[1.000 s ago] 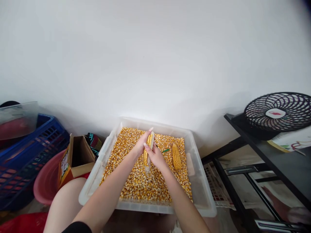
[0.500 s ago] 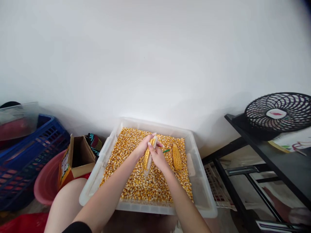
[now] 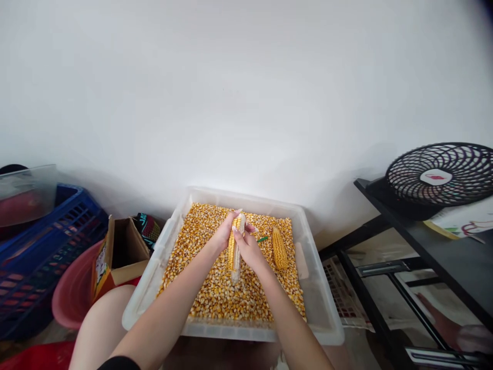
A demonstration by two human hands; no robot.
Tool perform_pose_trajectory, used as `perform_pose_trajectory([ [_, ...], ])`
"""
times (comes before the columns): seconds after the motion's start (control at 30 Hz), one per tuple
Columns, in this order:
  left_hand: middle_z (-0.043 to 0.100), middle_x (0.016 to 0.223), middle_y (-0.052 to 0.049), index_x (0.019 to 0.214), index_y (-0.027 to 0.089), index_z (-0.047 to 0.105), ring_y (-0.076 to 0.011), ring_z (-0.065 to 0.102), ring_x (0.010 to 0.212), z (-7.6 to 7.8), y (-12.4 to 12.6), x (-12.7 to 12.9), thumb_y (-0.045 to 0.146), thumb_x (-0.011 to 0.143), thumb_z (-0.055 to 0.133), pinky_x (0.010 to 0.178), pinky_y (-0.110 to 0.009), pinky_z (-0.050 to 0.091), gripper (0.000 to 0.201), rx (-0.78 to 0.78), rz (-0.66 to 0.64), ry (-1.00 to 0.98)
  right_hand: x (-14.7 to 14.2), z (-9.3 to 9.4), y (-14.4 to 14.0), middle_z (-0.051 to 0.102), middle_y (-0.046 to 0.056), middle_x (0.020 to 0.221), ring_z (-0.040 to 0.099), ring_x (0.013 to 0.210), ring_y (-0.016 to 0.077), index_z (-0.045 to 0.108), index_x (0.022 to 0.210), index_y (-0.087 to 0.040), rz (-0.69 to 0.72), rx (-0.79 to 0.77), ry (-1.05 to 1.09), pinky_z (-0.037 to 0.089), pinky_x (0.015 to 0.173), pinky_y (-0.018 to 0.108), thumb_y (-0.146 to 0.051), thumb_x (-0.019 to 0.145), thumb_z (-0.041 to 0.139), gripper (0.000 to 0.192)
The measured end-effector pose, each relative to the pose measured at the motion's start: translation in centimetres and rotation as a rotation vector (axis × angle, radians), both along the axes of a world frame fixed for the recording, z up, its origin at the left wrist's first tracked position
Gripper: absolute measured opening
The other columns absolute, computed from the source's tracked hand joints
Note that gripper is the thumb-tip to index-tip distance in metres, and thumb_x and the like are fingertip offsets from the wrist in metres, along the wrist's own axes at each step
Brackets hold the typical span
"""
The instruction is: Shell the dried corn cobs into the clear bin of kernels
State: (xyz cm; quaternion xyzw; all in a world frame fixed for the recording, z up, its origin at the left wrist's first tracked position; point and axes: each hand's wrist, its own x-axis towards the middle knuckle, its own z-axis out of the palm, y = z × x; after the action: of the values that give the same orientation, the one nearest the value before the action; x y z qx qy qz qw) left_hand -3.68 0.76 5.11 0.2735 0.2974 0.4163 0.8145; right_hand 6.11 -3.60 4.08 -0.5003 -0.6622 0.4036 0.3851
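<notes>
Cobs number two: one half-stripped cob (image 3: 233, 250), yellow rows beside bare pale core, gripped by left hand (image 3: 224, 234) and right hand (image 3: 248, 250); one whole cob (image 3: 279, 248) lying on loose kernels (image 3: 215, 293).

A home corner — fan (image 3: 439, 177) on shelf, cardboard box (image 3: 121, 249), plastic crate (image 3: 46, 241)

We see a tub (image 3: 321, 288) of cloudy, half-clear plastic, smooth with a soft sheen on its rim. It is filled with loose kernels (image 3: 215, 293), dry, hard and matt yellow. The cob (image 3: 234, 249) in our hands is pebbly where kernels remain and pale and rough on its stripped side; the whole cob (image 3: 279, 248) beside it is bumpy all over. The crate (image 3: 34, 246) is blue moulded plastic, the box (image 3: 123, 252) plain matt cardboard, the fan (image 3: 442, 177) black plastic grille, the shelf (image 3: 442, 252) dark and glossy.
</notes>
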Motion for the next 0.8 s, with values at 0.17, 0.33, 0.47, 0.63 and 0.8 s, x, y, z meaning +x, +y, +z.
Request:
perform_pose_trajectory([
  [0.17, 0.064, 0.056, -0.009, 0.072, 0.009, 0.065, -0.0208, 0.062, 0.06, -0.1, 0.0, -0.2, 0.051, 0.071, 0.043, 0.062, -0.028, 0.047, 0.047, -0.048, 0.037, -0.025, 0.3, -0.4, 0.3, 0.063, 0.007, 0.091, 0.056, 0.09, 0.0208, 0.062, 0.1, -0.014, 0.001, -0.076, 0.057, 0.042, 0.078, 0.03, -0.054, 0.085, 0.028, 0.054],
  [0.33, 0.065, 0.058, -0.008, 0.074, 0.01, 0.066, -0.0205, 0.062, 0.062, -0.4, -0.1, 0.3, 0.048, 0.071, 0.048, 0.062, -0.027, 0.046, 0.042, 0.03, -0.01, 0.053, 0.1, -0.2, 0.3, 0.064, 0.006, 0.084, 0.058, 0.082, 0.0196, 0.062, 0.097, -0.014, -0.048, -0.065, 0.074, 0.043, 0.074, 0.028, -0.055, 0.082, 0.036, 0.051],
  [0.47, 0.065, 0.06, -0.008, 0.076, 0.009, 0.065, -0.02, 0.061, 0.063, -0.4, -0.5, 1.0, 0.045, 0.071, 0.048, 0.064, -0.027, 0.045, 0.039, 0.075, -0.008, 0.063, -0.2, 0.2, 0.0, 0.063, 0.007, 0.086, 0.058, 0.082, 0.0183, 0.062, 0.098, -0.015, -0.134, 0.01, 0.056, 0.041, 0.074, 0.026, -0.053, 0.083, 0.036, 0.048],
  [0.63, 0.064, 0.058, -0.008, 0.075, 0.009, 0.066, -0.0211, 0.061, 0.063, -0.5, -0.6, 0.5, 0.052, 0.071, 0.042, 0.061, -0.027, 0.046, 0.049, -0.019, -0.1, 0.039, 0.0, -0.2, -0.1, 0.063, 0.007, 0.078, 0.057, 0.077, 0.0174, 0.062, 0.094, -0.015, -0.106, 0.024, 0.006, 0.041, 0.066, 0.024, -0.054, 0.085, 0.028, 0.053],
  [0.8, 0.064, 0.058, -0.008, 0.074, 0.011, 0.066, -0.0217, 0.062, 0.063, -0.7, -0.3, 0.3, 0.055, 0.07, 0.04, 0.06, -0.028, 0.047, 0.051, -0.06, -0.115, 0.005, 0.3, -0.7, 0.2, 0.06, 0.005, 0.065, 0.056, 0.061, 0.0162, 0.062, 0.085, -0.012, -0.107, -0.102, 0.064, 0.04, 0.054, 0.024, -0.058, 0.085, 0.019, 0.063],
])
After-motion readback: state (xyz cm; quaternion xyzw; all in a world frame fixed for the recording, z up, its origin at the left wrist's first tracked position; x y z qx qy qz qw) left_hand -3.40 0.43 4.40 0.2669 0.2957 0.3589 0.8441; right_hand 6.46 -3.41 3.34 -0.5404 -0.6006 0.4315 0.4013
